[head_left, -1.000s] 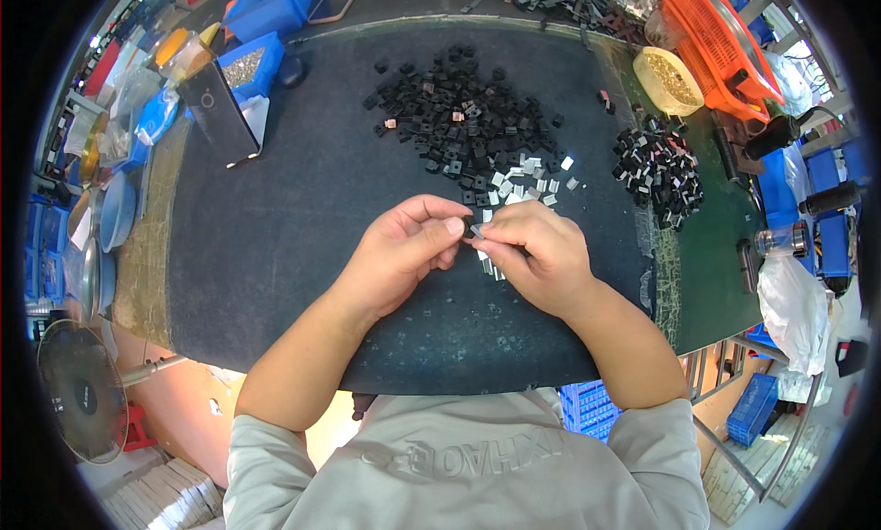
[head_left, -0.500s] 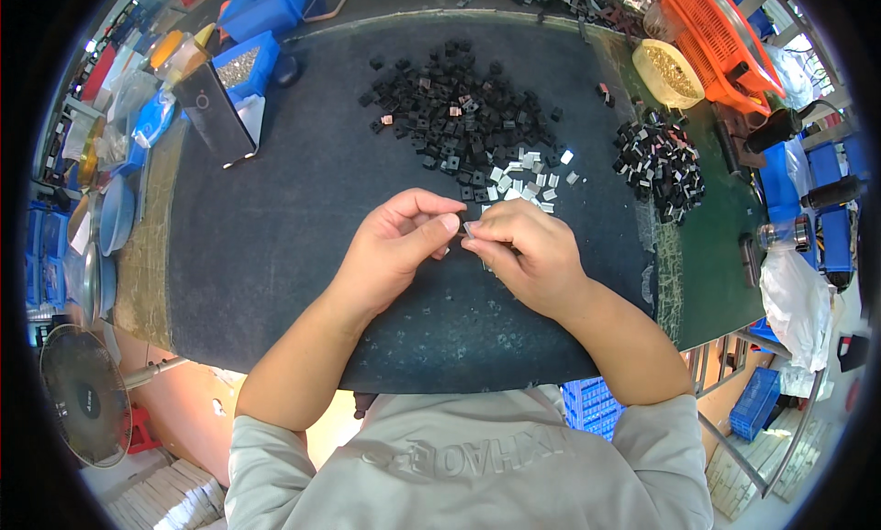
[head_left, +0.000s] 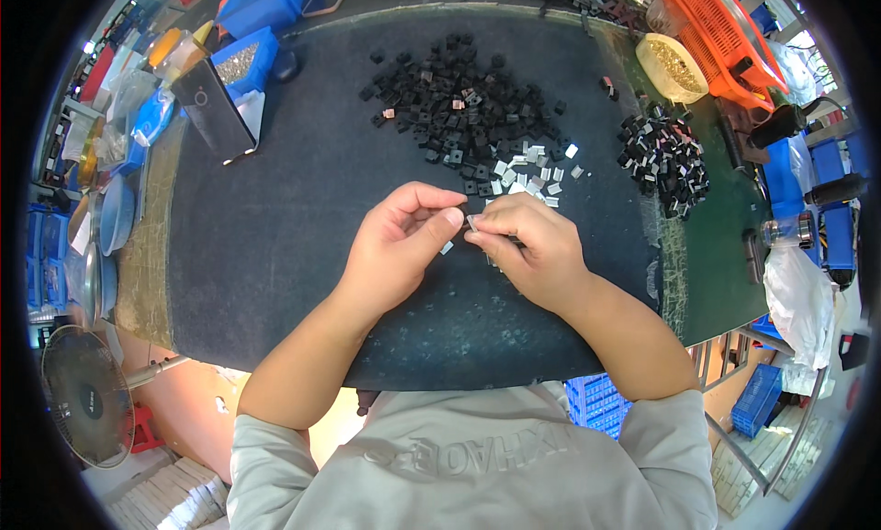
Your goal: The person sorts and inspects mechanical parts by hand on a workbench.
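My left hand pinches a small black block between thumb and forefinger, mostly covered by the fingers. Right beside it, my right hand holds a small silver metal clip at its fingertips, against or very close to the block. Another silver piece shows just under the left fingers. Beyond my hands spreads a heap of black blocks, with loose silver clips at its near right edge. Farther right lies a pile of black blocks with silver parts on them.
A dark mat covers the table. At the left stand a dark phone-like slab and a blue bin. A cream tub of small brass-coloured parts and an orange basket sit at the far right. A fan stands lower left.
Both hands stay together in nearly the same place. The silver clip in the right fingers has tilted slightly beside the black block. The whole view has shifted a little.
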A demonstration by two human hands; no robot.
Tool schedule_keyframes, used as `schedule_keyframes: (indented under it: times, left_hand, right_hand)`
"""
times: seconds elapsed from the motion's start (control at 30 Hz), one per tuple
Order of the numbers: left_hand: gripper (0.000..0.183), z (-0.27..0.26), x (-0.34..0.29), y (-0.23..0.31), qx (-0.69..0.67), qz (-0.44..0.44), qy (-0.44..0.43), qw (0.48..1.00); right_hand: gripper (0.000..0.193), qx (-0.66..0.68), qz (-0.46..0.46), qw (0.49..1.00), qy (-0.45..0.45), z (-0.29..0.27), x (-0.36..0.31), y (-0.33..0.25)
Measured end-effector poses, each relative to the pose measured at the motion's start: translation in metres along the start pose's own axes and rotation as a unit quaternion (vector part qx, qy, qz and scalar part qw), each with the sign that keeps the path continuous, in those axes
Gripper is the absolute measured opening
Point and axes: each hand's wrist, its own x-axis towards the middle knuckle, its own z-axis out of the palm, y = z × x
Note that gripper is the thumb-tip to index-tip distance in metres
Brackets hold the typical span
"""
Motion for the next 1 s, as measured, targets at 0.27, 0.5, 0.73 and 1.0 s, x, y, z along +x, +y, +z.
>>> schedule_keyframes:
  times: [0.27,0.5,0.73,1.0]
  left_hand:
    - [0.022,-0.014,0.003,0.001,-0.086,-0.095,-0.066,0.990]
    - [0.041,-0.012,0.003,0.006,-0.073,-0.057,-0.090,0.992]
    - [0.048,-0.010,0.003,0.008,-0.082,-0.097,-0.120,0.985]
    - [0.044,-0.010,0.003,0.006,-0.087,-0.090,-0.116,0.985]
  right_hand:
    - [0.017,0.147,0.132,0.980,-0.022,0.001,-0.004,-0.001]
    - [0.038,0.155,0.123,0.979,-0.057,-0.009,0.005,0.001]
    - [0.045,0.113,0.096,0.979,-0.138,-0.018,0.004,-0.003]
    - [0.034,-0.001,0.007,0.999,-0.053,-0.011,0.002,-0.008]
